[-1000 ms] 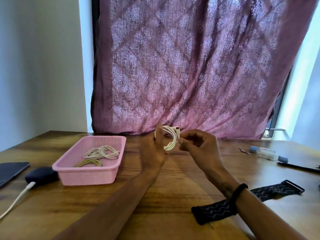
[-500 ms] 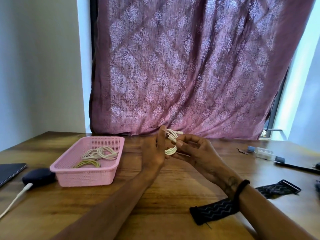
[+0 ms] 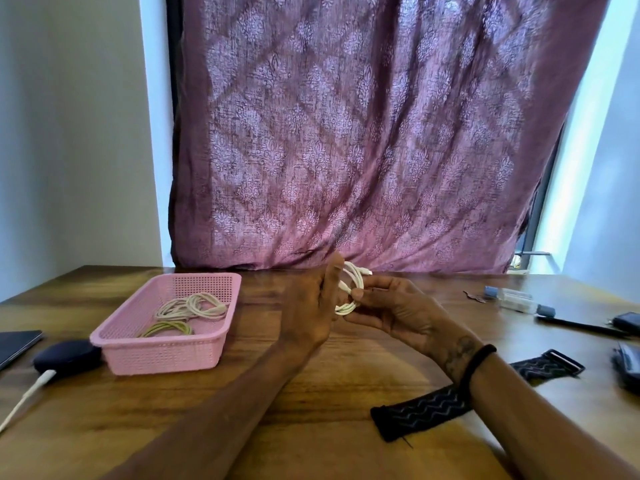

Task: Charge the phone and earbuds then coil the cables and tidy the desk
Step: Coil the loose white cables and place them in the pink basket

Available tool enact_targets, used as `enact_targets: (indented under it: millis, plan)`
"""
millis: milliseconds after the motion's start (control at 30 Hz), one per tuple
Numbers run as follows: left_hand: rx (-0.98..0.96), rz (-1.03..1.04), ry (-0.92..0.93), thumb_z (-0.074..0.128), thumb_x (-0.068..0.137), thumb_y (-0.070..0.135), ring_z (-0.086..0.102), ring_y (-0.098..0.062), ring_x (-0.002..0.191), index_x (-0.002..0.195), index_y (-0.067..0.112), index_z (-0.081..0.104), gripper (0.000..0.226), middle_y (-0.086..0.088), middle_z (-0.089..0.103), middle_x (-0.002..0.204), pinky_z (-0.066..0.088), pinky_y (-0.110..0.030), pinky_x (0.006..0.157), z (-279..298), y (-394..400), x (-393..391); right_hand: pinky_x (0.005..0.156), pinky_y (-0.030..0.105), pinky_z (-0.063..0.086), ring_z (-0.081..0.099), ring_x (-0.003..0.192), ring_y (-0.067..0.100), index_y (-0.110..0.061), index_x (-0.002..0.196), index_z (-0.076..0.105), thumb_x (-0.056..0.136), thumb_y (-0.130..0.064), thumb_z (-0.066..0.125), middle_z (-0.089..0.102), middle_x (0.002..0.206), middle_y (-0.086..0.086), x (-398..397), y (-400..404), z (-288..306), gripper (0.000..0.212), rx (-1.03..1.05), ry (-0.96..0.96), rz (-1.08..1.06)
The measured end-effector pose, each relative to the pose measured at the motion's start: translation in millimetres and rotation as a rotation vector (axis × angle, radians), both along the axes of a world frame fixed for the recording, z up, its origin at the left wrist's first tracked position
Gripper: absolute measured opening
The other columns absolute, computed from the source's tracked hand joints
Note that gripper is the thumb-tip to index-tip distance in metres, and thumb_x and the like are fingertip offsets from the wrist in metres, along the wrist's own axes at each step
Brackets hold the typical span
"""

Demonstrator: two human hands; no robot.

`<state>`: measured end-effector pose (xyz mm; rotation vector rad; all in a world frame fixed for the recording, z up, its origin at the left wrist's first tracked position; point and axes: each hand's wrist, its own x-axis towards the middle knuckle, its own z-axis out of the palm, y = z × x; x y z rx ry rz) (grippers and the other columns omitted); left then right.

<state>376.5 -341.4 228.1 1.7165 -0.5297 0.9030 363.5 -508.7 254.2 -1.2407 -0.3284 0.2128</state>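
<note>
Head view: brown wooden bench (image 3: pixel 311 403), pink perforated plastic basket (image 3: pixel 221 327), then both hands. Left hand (image 3: pixel 308 306) and right hand (image 3: pixel 391 310) grasp a small white coiled cable (image 3: pixel 356 282) above the bench. It seems light, soft and springy; pinch across the loops.

Half hidden behind the left hand (image 3: pixel 306 306): the coil (image 3: pixel 353 289); cut by the left edge, the phone (image 3: pixel 17 344) and white cable (image 3: pixel 24 396); cut by the right edge, dark gadgets (image 3: pixel 628 367), unidentifiable.
</note>
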Motion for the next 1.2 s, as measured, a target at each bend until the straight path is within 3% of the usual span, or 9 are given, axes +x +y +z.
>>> enact_targets:
  millis: [133, 233, 367, 467, 567, 667, 800, 1033, 1200]
  plan:
    - [0.307, 0.201, -0.111, 0.028, 0.107, 0.059, 0.060, -0.003, 0.054, 0.092, 0.026, 0.077, 0.060, 0.006, 0.074, 0.070, 0.051, -0.034, 0.056, -6.2, 7.0, 4.2, 0.067, 0.037, 0.065, 0.077, 0.079, 0.026, 0.008, 0.109, 0.067, 0.089, 0.001, 0.075, 0.075, 0.100, 0.026, -2.1, 8.6, -4.1, 0.022, -0.288, -0.170, -0.260]
    - [0.494, 0.305, -0.195, 0.027, 0.108, 0.057, 0.059, -0.008, 0.064, 0.092, 0.027, 0.071, 0.055, 0.004, 0.069, 0.074, 0.046, -0.037, 0.063, -5.1, -1.2, -3.5, 0.057, 0.041, 0.064, 0.072, 0.058, 0.016, -0.002, 0.091, 0.066, 0.089, -0.002, 0.074, 0.072, 0.076, 0.009, -1.7, 21.9, -11.0, 0.008, -0.593, -0.460, -0.583]
    - [0.330, 0.214, -0.164, 0.034, 0.110, 0.049, 0.061, -0.009, 0.058, 0.078, 0.027, 0.061, 0.047, 0.004, 0.064, 0.062, 0.046, -0.038, 0.059, -4.0, -22.3, -16.7, 0.044, 0.014, 0.045, 0.055, 0.063, 0.014, -0.014, 0.077, 0.053, 0.090, -0.004, 0.063, 0.054, 0.083, 0.005, -5.6, 19.7, -10.3, 0.019, -0.700, -0.766, -0.906]
    - [0.119, 0.076, -0.012, 0.041, 0.109, 0.046, 0.060, -0.008, 0.043, 0.072, 0.023, 0.059, 0.047, 0.003, 0.062, 0.050, 0.052, -0.038, 0.051, -5.3, -27.2, -19.6, 0.057, 0.010, 0.037, 0.047, 0.070, 0.003, -0.011, 0.077, 0.055, 0.088, -0.002, 0.063, 0.048, 0.089, 0.004, -5.8, 15.3, -9.0, 0.017, -0.727, -0.892, -0.957]
    - [0.020, 0.009, 0.101, 0.041, 0.106, 0.051, 0.061, -0.010, 0.037, 0.066, 0.030, 0.061, 0.050, 0.010, 0.065, 0.049, 0.051, -0.028, 0.046, -8.7, -23.8, -19.6, 0.067, 0.017, 0.050, 0.066, 0.082, 0.014, -0.013, 0.088, 0.061, 0.085, 0.000, 0.070, 0.061, 0.095, 0.003, -3.7, 23.4, -11.1, 0.016, -0.544, -0.751, -0.879]
    - [-0.052, -0.001, 0.163, 0.035, 0.099, 0.070, 0.063, -0.020, 0.040, 0.061, 0.018, 0.062, 0.070, -0.002, 0.065, 0.047, 0.057, -0.040, 0.051, -11.6, -12.9, -8.3, 0.078, 0.030, 0.063, 0.075, 0.095, 0.022, -0.024, 0.113, 0.061, 0.080, 0.008, 0.077, 0.067, 0.111, 0.004, -10.0, 32.3, -0.8, 0.049, -0.204, -0.562, -0.694]
    - [-0.030, 0.025, 0.134, 0.036, 0.101, 0.063, 0.065, -0.022, 0.046, 0.075, 0.012, 0.070, 0.067, -0.007, 0.066, 0.053, 0.055, -0.033, 0.054, -11.9, -4.0, -1.7, 0.082, 0.036, 0.064, 0.077, 0.097, 0.018, -0.033, 0.137, 0.053, 0.080, 0.009, 0.077, 0.058, 0.132, -0.009, -18.2, 37.2, 6.1, 0.074, -0.225, -0.558, -0.545]
    - [-0.070, -0.020, 0.081, 0.045, 0.108, 0.044, 0.065, -0.016, 0.043, 0.086, 0.016, 0.073, 0.045, 0.000, 0.066, 0.057, 0.047, -0.034, 0.038, -0.2, -4.3, -4.4, 0.072, 0.021, 0.060, 0.073, 0.103, 0.005, -0.024, 0.137, 0.062, 0.084, -0.006, 0.083, 0.070, 0.125, -0.001, -13.5, 20.4, 8.4, 0.060, -0.255, -0.439, -0.491]
    - [-0.113, -0.025, 0.120, 0.044, 0.107, 0.043, 0.065, -0.014, 0.043, 0.077, 0.022, 0.067, 0.043, 0.004, 0.065, 0.056, 0.047, -0.037, 0.039, 3.0, -3.4, -9.5, 0.091, 0.045, 0.062, 0.075, 0.107, 0.026, -0.017, 0.124, 0.069, 0.086, -0.011, 0.082, 0.078, 0.112, 0.009, -9.3, 16.4, 9.8, 0.041, -0.160, -0.319, -0.449]
